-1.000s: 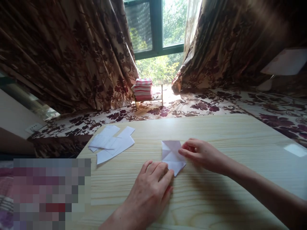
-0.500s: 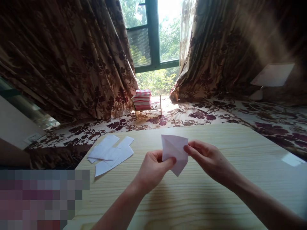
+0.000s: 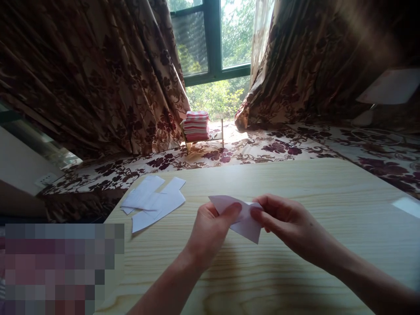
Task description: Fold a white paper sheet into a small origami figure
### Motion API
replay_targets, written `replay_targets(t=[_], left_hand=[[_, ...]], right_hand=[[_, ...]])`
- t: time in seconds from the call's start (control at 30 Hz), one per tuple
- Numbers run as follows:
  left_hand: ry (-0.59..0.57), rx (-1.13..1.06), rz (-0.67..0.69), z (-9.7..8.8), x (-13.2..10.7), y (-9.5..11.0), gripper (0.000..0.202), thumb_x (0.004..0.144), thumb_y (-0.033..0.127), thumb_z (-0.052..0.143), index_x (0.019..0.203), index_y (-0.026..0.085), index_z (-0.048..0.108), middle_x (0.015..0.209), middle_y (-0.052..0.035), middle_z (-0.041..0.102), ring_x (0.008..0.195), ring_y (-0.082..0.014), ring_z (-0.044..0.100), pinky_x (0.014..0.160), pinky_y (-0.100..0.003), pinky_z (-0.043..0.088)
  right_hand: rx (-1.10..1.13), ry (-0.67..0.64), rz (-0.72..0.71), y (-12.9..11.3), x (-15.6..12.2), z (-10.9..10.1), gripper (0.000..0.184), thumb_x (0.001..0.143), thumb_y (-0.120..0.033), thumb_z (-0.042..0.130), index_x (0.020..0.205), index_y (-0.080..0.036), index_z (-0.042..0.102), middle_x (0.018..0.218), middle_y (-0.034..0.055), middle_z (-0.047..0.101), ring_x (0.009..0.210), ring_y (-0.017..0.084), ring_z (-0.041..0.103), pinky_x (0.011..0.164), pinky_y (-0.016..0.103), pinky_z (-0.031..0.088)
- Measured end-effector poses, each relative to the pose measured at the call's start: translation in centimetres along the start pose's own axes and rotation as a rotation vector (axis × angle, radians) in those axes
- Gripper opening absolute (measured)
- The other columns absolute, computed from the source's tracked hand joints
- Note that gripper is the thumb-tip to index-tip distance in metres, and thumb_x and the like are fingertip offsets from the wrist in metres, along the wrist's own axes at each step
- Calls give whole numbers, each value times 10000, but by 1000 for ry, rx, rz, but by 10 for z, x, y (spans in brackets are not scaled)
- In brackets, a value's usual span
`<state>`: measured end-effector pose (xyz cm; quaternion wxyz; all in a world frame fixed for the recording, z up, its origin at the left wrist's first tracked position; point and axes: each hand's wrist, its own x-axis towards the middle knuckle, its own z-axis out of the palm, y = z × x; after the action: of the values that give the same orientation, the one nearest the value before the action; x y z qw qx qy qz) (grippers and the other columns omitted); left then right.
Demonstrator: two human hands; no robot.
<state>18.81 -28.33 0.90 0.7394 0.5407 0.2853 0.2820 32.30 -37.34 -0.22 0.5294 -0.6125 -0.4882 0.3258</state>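
A small white sheet of paper (image 3: 247, 225) with creases is held up over the wooden table (image 3: 295, 280). My left hand (image 3: 211, 229) pinches its left part, thumb on the near face and fingers behind. At the paper's right side, my right hand (image 3: 284, 216) grips it between thumb and fingers. The sheet is tilted, with one corner pointing to the upper left and another down to the right. Both hands' fingertips behind the paper are partly hidden. Several white paper pieces (image 3: 164, 205) lie overlapping on the table to the left of my left hand.
Beyond the table, a small stand (image 3: 222, 133) bears a stack of striped red-and-white cloths (image 3: 196, 126) on a floral-covered ledge (image 3: 275, 148). A white lamp (image 3: 389, 87) stands at the back right. Patterned curtains (image 3: 131, 78) frame the window (image 3: 215, 43). A pixelated patch covers the lower left.
The paper has been turned and tilted between my hands. My right hand's grip has shifted onto its right side, nearer my left thumb. The view has tipped slightly downward.
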Motion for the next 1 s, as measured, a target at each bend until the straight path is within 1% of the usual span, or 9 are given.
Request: replay_targets(t=[0.07,0.1,0.23,0.43,0.6,0.73,0.83,0.9,1.0], left_hand=[[-57,13,-31,0,-1,-3,192,699,241,683,819,96,720,691,-51,680,675,-151,572,662,-260,438],[-59,34,-37,0,-2,-4,189,697,232,682,821,94,717,703,-55,680,679,-154,572,659,-264,438],[-24,117,-41,2,-2,-7,195,708,246,670,810,85,712,712,-65,678,667,-157,563,640,-271,435],[61,43,15,3,-1,-6,236,732,299,659,833,94,718,694,-52,679,684,-153,566,675,-261,431],[79,30,-16,2,-2,-8,236,728,306,656,795,90,724,635,-42,660,610,-134,533,603,-241,406],[74,27,-21,3,-2,-8,222,744,294,635,750,90,723,606,-27,636,581,-107,495,569,-214,375],[74,17,-28,3,-3,-6,225,752,293,624,758,89,720,624,-30,636,592,-105,494,574,-212,376],[35,11,-39,4,-4,-4,247,764,315,611,784,93,718,658,-37,643,603,-109,500,589,-222,391],[-117,26,-66,4,-7,-3,232,737,304,643,844,110,712,702,-40,652,652,-127,530,646,-244,421]], right_hand=[[-4,25,8,2,0,1,239,820,-407,559,793,-174,611,653,2,598,570,114,525,493,211,441],[-5,29,13,3,0,1,245,820,-413,557,797,-174,610,655,1,593,568,113,521,492,212,437],[14,33,18,6,0,-1,249,824,-413,558,805,-170,610,673,0,589,572,105,508,501,208,428],[-44,58,-21,7,0,1,237,826,-399,556,813,-168,609,667,11,596,573,118,521,491,218,437],[-125,175,-127,4,-2,5,117,804,-302,586,816,-186,596,743,14,606,615,127,557,541,232,477],[-117,134,-168,2,-2,6,70,818,-265,570,810,-197,586,768,5,590,639,124,559,564,233,480],[-84,102,-164,3,-2,6,84,825,-274,567,815,-194,590,773,8,591,669,132,566,593,242,487],[-52,89,-133,4,-3,5,115,828,-296,566,810,-186,594,764,17,602,670,139,571,593,249,491],[-6,128,-79,5,-2,5,153,818,-328,580,800,-177,602,721,18,610,628,132,562,558,235,481]])
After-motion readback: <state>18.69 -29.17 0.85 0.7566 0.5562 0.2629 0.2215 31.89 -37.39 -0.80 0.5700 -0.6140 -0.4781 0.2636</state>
